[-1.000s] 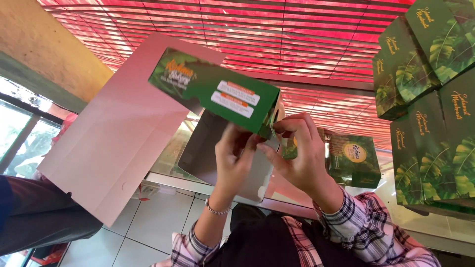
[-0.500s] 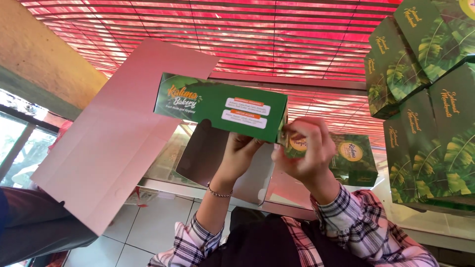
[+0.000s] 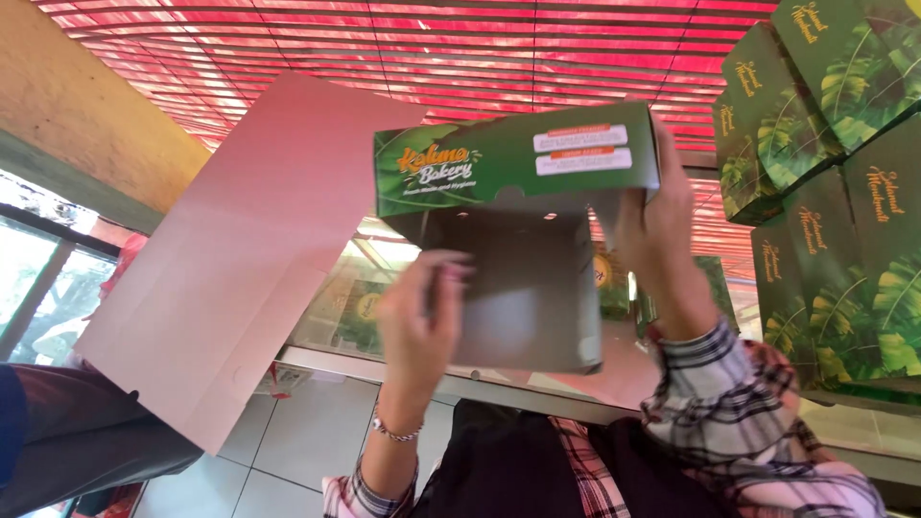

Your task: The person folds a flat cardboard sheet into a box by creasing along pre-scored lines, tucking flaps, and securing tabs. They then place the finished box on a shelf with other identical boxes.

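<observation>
A green cardboard box (image 3: 518, 163) with a leaf print and a grey inside (image 3: 528, 297) is held up in front of me, half folded, its open side facing me. My left hand (image 3: 422, 331), with a thin bracelet at the wrist, has its fingers on the grey inner panel at the left edge. My right hand (image 3: 657, 240) grips the right end of the box's green side wall. Both arms wear plaid sleeves.
A large flat pale pink cardboard sheet (image 3: 240, 259) leans at the left. Stacked green leaf-print boxes (image 3: 835, 192) fill the right side. A glass display counter (image 3: 345, 312) lies behind the box. Another person's dark sleeve (image 3: 77, 441) is at lower left.
The box has swung level and opened, with its grey inside now turned toward me. My right hand moved out to the box's right end and my left hand slid onto the inner panel.
</observation>
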